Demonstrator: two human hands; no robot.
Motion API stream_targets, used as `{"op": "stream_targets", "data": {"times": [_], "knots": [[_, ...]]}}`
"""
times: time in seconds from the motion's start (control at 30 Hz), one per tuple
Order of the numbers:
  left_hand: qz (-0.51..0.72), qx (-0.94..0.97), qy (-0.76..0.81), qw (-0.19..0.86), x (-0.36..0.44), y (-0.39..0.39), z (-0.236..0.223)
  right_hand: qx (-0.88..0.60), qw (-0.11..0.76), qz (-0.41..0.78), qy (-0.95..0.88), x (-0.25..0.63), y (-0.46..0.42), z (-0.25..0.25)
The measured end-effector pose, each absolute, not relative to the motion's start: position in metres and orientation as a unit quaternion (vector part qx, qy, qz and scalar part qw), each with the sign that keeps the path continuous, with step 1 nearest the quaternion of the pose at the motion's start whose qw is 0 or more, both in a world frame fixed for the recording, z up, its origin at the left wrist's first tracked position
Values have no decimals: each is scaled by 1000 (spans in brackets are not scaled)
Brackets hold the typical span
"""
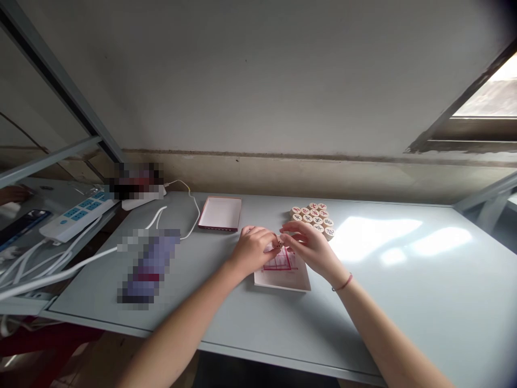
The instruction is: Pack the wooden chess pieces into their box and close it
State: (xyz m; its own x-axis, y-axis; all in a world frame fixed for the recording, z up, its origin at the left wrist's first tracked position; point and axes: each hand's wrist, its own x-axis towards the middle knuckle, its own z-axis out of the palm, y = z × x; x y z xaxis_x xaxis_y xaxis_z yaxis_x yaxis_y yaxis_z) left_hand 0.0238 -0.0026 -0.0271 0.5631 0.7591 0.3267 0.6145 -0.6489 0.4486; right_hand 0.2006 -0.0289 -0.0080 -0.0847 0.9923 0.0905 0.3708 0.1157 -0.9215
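- Cream piece (280, 243) at frame centre, pinched by my left hand (253, 249) between thumb and fingers; my right hand (307, 243) is at it too, whether gripping I cannot tell.
- Box (283, 281), red-lined, below both, lower centre.
- Other pieces (318, 220), grouped right of centre.
- Tray (220, 213), left of centre.
- Power strip (81, 212), far left.

This looks like a dormitory room, with a desk (388, 307), metal frame (60, 83) and power strip (81, 213).
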Motion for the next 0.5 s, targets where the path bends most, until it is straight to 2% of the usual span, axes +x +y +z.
{"op": "stream_targets", "data": {"times": [0.33,0.5], "knots": [[223,886,393,105,22,2,-33,-540,309,192,-759,197,-32,-15],[200,883,405,125,15,2,-32,-550,261,117,-785,194,-33,-20]]}}
